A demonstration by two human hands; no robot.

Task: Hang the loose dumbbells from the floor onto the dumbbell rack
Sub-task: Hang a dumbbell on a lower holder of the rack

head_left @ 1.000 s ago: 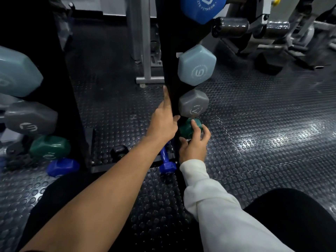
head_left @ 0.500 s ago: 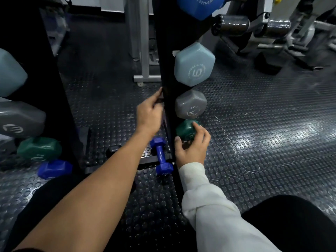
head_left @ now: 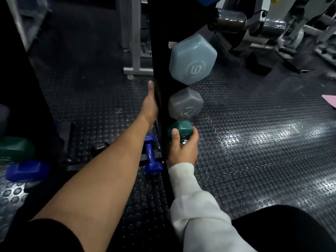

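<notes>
A black upright dumbbell rack (head_left: 161, 57) stands straight ahead. On its right side hang a pale blue dumbbell (head_left: 192, 59), a grey dumbbell (head_left: 185, 103) below it, and a small green dumbbell (head_left: 181, 128) lowest. My right hand (head_left: 182, 149) grips the green dumbbell's end from below, thumb on its near face. My left hand (head_left: 150, 104) lies along the rack's left edge, with its fingers hidden behind the post. A small blue dumbbell (head_left: 151, 155) lies on the floor at the rack's foot, between my arms.
A second rack at the left edge carries a green dumbbell (head_left: 15, 149) and a blue dumbbell (head_left: 27, 170). A grey machine frame (head_left: 135, 42) stands behind the rack, and gym machines (head_left: 269, 28) fill the far right. Studded rubber floor (head_left: 254, 142) spreads to the right.
My left hand has slid up against the rack's left edge. My right hand has shifted on the green dumbbell, thumb now over its near face. The view has moved closer.
</notes>
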